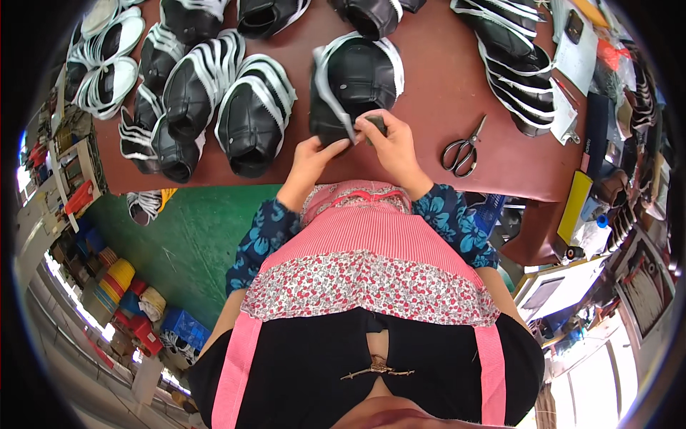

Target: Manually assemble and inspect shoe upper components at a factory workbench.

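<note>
Above the near edge of the table, my left hand (312, 161) pinches a black shoe upper (327, 114) with a white edge strip. My right hand (391, 141) is closed at the right end of that strip and holds a small dark grey-green piece (376, 127) whose kind I cannot make out. Both sets of fingertips are close together at the upper's lower corner. Just behind, a stack of black uppers (364, 71) with white edges lies on the table. Part of the held upper is blurred.
The brown-red tabletop (429, 93) carries more stacked uppers (254, 118) on the left and another row (514, 79) at the right. Black-handled scissors (463, 151) lie right of my hands. Papers (577, 50) and a phone-like dark object (574, 25) rest at the far right.
</note>
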{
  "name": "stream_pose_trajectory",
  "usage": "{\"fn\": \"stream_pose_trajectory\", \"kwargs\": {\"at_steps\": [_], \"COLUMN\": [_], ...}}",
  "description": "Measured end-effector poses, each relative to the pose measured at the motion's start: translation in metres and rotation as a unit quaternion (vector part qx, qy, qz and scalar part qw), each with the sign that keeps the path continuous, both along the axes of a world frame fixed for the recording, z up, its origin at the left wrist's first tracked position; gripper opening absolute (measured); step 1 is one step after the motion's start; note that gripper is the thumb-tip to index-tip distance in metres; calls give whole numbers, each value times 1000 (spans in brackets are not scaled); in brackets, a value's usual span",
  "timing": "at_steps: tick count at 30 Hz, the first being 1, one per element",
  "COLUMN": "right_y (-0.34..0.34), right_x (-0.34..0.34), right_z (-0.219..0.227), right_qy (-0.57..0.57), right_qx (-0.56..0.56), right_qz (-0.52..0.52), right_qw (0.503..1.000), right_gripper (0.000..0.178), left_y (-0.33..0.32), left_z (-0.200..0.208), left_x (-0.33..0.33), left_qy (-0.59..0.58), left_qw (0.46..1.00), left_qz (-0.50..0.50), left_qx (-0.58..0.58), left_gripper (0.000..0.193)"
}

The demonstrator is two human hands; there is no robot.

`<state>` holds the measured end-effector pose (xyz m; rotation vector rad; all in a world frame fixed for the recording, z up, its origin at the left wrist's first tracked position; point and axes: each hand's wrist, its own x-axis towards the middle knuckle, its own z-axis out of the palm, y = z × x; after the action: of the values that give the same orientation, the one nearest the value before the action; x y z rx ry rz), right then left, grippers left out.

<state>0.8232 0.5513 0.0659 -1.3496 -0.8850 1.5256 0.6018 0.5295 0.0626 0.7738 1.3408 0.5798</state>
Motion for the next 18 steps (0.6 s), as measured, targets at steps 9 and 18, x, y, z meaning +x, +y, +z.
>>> {"fn": "stream_pose_trajectory", "kwargs": {"at_steps": [9,18], "right_y": [58,70], "right_x": [93,92], "right_z": [-104,-107], "right_qy": [1,-29], "right_qx": [-148,-141], "right_qz": [-70,-21], "right_qw": [986,989], "right_gripper": [26,26], "left_y": [-22,-32], "left_z": [-9,-23], "left_x": [-13,-1], "left_qy": [-261,-231], "left_qw": [926,939], "left_qz": [250,242], "left_qx": [-112,-79], "left_gripper": [51,44]}}
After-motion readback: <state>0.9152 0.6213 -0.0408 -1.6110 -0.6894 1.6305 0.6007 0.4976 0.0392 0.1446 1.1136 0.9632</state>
